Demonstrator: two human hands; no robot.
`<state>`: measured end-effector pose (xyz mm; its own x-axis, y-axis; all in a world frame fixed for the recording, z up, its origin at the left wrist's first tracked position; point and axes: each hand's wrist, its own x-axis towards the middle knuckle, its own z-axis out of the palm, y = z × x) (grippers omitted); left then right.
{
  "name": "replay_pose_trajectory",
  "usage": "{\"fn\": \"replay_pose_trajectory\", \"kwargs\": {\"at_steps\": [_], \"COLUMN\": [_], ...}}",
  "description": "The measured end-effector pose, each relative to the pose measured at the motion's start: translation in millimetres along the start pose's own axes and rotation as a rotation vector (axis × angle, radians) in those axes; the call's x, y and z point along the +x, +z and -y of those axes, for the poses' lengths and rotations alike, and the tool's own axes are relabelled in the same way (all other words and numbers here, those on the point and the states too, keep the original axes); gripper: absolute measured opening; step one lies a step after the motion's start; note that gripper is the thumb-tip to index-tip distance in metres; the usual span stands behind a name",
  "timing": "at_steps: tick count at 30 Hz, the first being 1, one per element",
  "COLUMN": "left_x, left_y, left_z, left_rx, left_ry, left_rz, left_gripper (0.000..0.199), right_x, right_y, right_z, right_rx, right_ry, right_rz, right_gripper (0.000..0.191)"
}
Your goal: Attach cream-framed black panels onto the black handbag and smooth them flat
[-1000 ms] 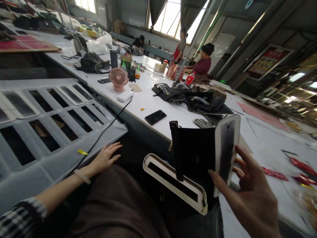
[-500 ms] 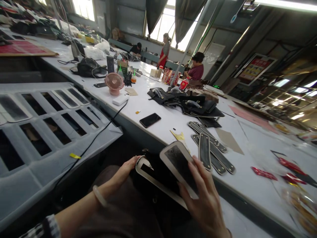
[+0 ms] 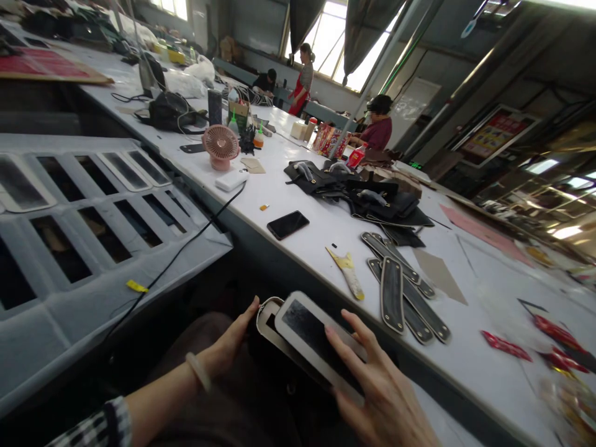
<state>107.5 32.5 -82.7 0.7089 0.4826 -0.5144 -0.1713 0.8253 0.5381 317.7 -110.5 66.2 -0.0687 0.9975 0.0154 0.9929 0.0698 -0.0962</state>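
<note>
Head view: over the lap (image 3: 198,332), the right hand (image 3: 379,382) pinches a white-edged panel (image 3: 305,329) above a black case (image 3: 272,338); the left hand (image 3: 233,340) touches the case's end (its grip I cannot tell). Beyond lie straps (image 3: 392,297), then a phone (image 3: 287,224).

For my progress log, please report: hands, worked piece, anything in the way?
Left hand at black case, left end. Right hand holding pale-bordered panel, overlapping case rim in view. No obstruction seen; smartphone and light-edged straps apart on table.
</note>
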Motion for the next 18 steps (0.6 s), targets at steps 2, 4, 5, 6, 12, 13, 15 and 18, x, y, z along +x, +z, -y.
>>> {"fn": "replay_pose_trajectory", "kwargs": {"at_steps": [2, 4, 5, 6, 12, 13, 15, 18], "left_x": [4.7, 7.7, 8.5, 8.8, 7.3, 7.3, 8.3, 11.9], "left_y": [0.4, 3.3, 5.4, 7.7, 18.9, 19.4, 19.0, 17.3], "left_z": [5.9, 9.4, 10.2, 10.4, 6.9, 6.6, 6.4, 6.5], "left_rx": [-0.124, -0.215, -0.241, -0.261, -0.318, -0.317, -0.307, -0.288], "left_ry": [-0.044, -0.081, -0.088, -0.088, -0.006, -0.009, -0.02, 0.035], "left_rz": [0.024, 0.074, 0.096, 0.109, 0.027, 0.018, 0.02, 0.026], "left_gripper": [0.075, 0.076, 0.076, 0.075, 0.062, 0.062, 0.062, 0.059], "right_x": [6.1, 11.9, 14.3, 16.2, 20.5, 21.4, 23.7, 27.4], "right_y": [1.3, 3.0, 4.1, 5.2, 11.2, 11.0, 9.4, 5.6], "right_z": [3.1, 5.1, 5.6, 5.7, 6.1, 6.8, 8.3, 9.4], "right_rx": [0.024, 0.052, 0.07, 0.086, 0.117, 0.119, 0.132, 0.162], "right_ry": [-0.007, -0.006, -0.002, 0.007, 0.011, 0.011, 0.014, 0.045], "right_rz": [0.094, 0.193, 0.236, 0.265, 0.333, 0.351, 0.389, 0.445], "right_gripper": [0.073, 0.074, 0.075, 0.075, 0.072, 0.072, 0.072, 0.072]}}
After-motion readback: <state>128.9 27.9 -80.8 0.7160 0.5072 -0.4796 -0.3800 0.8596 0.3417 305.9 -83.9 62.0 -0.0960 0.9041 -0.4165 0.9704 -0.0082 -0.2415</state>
